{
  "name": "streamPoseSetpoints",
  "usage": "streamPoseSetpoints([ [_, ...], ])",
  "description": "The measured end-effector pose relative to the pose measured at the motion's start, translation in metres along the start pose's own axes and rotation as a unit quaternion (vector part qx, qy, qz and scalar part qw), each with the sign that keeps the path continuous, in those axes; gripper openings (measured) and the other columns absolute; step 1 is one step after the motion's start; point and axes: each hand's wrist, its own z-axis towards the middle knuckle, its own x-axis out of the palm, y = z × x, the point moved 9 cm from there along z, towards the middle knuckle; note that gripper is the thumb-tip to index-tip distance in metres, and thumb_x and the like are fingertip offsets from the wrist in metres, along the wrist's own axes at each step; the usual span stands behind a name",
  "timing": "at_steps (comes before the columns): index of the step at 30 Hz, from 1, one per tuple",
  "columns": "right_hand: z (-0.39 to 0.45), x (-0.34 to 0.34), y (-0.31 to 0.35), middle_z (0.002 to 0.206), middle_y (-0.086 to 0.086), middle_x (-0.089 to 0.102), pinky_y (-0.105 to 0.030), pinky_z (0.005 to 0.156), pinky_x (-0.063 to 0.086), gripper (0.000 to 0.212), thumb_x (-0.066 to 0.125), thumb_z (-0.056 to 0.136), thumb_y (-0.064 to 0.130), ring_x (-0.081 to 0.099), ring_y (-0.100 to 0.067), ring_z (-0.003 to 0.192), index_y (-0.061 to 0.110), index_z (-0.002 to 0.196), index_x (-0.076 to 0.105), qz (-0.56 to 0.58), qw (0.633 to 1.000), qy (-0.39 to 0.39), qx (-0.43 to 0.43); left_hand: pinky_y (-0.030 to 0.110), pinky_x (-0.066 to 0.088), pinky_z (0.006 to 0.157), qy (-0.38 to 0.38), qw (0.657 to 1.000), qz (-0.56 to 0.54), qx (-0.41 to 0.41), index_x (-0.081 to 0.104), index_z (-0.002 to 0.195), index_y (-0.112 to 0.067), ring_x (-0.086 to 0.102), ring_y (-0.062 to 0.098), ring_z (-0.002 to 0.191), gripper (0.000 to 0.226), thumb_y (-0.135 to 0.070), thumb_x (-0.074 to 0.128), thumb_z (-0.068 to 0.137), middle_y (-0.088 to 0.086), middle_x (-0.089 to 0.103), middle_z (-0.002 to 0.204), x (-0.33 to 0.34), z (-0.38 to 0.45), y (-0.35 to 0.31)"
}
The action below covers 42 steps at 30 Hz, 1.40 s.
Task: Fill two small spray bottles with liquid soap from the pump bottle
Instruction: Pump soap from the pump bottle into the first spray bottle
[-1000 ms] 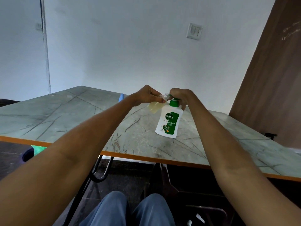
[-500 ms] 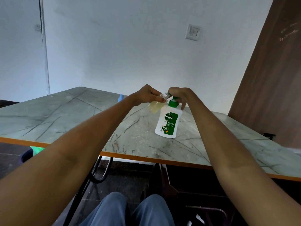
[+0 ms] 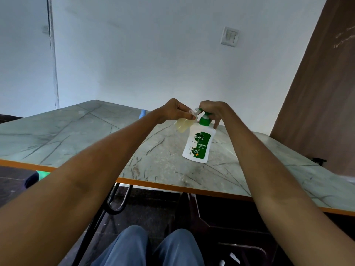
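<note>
Left hand (image 3: 172, 110) fingers pinch tilted spray bottle (image 3: 183, 125); right hand (image 3: 213, 110) fingers curl over, hiding pump bottle (image 3: 198, 144) head.

A wall switch (image 3: 229, 36) hangs above the marble-patterned table (image 3: 76, 135).

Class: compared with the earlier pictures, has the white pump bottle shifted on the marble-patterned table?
No. The white plastic pump bottle with the green label stands at the same dark veins of the grey-green marble-patterned table; only the camera shifted slightly.

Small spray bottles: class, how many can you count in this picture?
1. A small spray bottle of pale liquid, held tilted in the left hand at the pump bottle spout. A second may be hidden.
</note>
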Motion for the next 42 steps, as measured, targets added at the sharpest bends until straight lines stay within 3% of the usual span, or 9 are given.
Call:
streamPoseSetpoints([
  [8, 0.0019, -0.0014, -0.0018, 0.106, -0.018, 0.054, -0.054, 0.091, 0.04, 0.03, 0.025, 0.093, 0.02, 0.054, -0.034, 0.1, 0.013, 0.079, 0.05, 0.003, 1.0, -0.019, -0.001, 0.019, 0.048, 0.073, 0.001, 1.0, -0.001, 0.001, 0.066, 0.109, 0.0, 0.058, 0.008, 0.084, 0.033, -0.012, 0.07, 0.079, 0.007, 0.066, 0.105, 0.0016, -0.0006, 0.0016],
  [13, 0.0053, -0.0032, -0.0042, 0.101, -0.018, 0.055, -0.051, 0.085, 0.041, 0.02, 0.028, 0.091, 0.019, 0.054, -0.033, 0.095, 0.015, 0.082, 0.046, 0.024, 1.0, -0.015, 0.0, 0.019, 0.047, 0.074, -0.005, 1.0, 0.005, -0.001, 0.066, 0.11, 0.0, 0.057, 0.012, 0.092, 0.033, -0.013, 0.069, 0.08, 0.01, 0.066, 0.113, 0.0012, -0.0027, 0.0015],
  [17, 0.0041, -0.0005, -0.0021, 0.118, -0.019, 0.055, -0.056, 0.095, 0.038, 0.019, 0.031, 0.091, 0.019, 0.053, -0.034, 0.109, 0.015, 0.084, 0.048, 0.025, 1.0, -0.002, 0.002, 0.024, 0.047, 0.079, -0.004, 1.0, 0.007, -0.007, 0.066, 0.11, 0.0, 0.057, 0.015, 0.097, 0.033, -0.014, 0.07, 0.08, 0.012, 0.066, 0.115, -0.0003, -0.0044, 0.0019],
  [21, 0.0034, -0.001, -0.0015, 0.121, -0.02, 0.055, -0.058, 0.099, 0.036, 0.02, 0.031, 0.091, 0.02, 0.053, -0.035, 0.113, 0.015, 0.083, 0.048, 0.009, 1.0, -0.002, -0.004, 0.02, 0.047, 0.073, -0.004, 1.0, 0.004, -0.004, 0.066, 0.11, 0.0, 0.056, 0.014, 0.094, 0.033, -0.013, 0.07, 0.08, 0.01, 0.066, 0.113, 0.0013, -0.0044, -0.0006],
  [25, 0.0012, -0.0012, -0.0028, 0.092, -0.016, 0.054, -0.048, 0.082, 0.042, 0.028, 0.026, 0.093, 0.021, 0.052, -0.032, 0.095, 0.014, 0.076, 0.046, 0.011, 1.0, -0.029, -0.007, 0.02, 0.048, 0.075, -0.002, 1.0, 0.014, 0.0, 0.066, 0.11, 0.001, 0.057, 0.013, 0.091, 0.033, -0.011, 0.069, 0.08, 0.013, 0.066, 0.113, 0.0007, -0.0047, -0.0011],
  [27, 0.0017, 0.0008, -0.0054, 0.088, -0.015, 0.052, -0.05, 0.084, 0.042, 0.026, 0.026, 0.092, 0.021, 0.053, -0.034, 0.095, 0.014, 0.076, 0.046, 0.01, 0.999, -0.03, -0.005, 0.021, 0.048, 0.076, -0.001, 1.0, 0.019, 0.0, 0.065, 0.11, 0.002, 0.058, 0.015, 0.094, 0.033, -0.011, 0.069, 0.08, 0.014, 0.066, 0.114, 0.0019, -0.0043, 0.0006],
  [32, -0.0003, -0.0002, -0.003, 0.11, -0.018, 0.054, -0.057, 0.098, 0.037, 0.02, 0.027, 0.091, 0.019, 0.052, -0.034, 0.105, 0.015, 0.081, 0.044, 0.018, 1.0, -0.017, -0.002, 0.018, 0.047, 0.07, -0.011, 1.0, 0.017, -0.003, 0.066, 0.11, 0.0, 0.058, 0.011, 0.087, 0.034, -0.013, 0.071, 0.079, 0.012, 0.067, 0.111, -0.0001, -0.0034, 0.0015],
  [37, -0.0013, -0.0019, 0.0018, 0.125, -0.02, 0.054, -0.055, 0.089, 0.038, 0.022, 0.025, 0.091, 0.019, 0.051, -0.035, 0.115, 0.013, 0.085, 0.046, 0.01, 1.0, -0.013, -0.01, 0.015, 0.046, 0.066, -0.013, 1.0, 0.016, -0.005, 0.066, 0.11, 0.0, 0.056, 0.004, 0.08, 0.035, -0.014, 0.07, 0.079, 0.007, 0.066, 0.11, -0.0006, -0.0002, -0.0015],
  [42, 0.005, -0.0017, -0.0031, 0.098, -0.018, 0.055, -0.054, 0.091, 0.043, 0.022, 0.028, 0.09, 0.02, 0.055, -0.035, 0.098, 0.014, 0.077, 0.045, 0.0, 1.0, -0.024, -0.013, 0.016, 0.047, 0.07, -0.006, 1.0, 0.01, -0.002, 0.066, 0.109, 0.001, 0.057, 0.007, 0.082, 0.034, -0.013, 0.071, 0.078, 0.005, 0.066, 0.101, 0.0002, -0.0007, 0.0019],
])
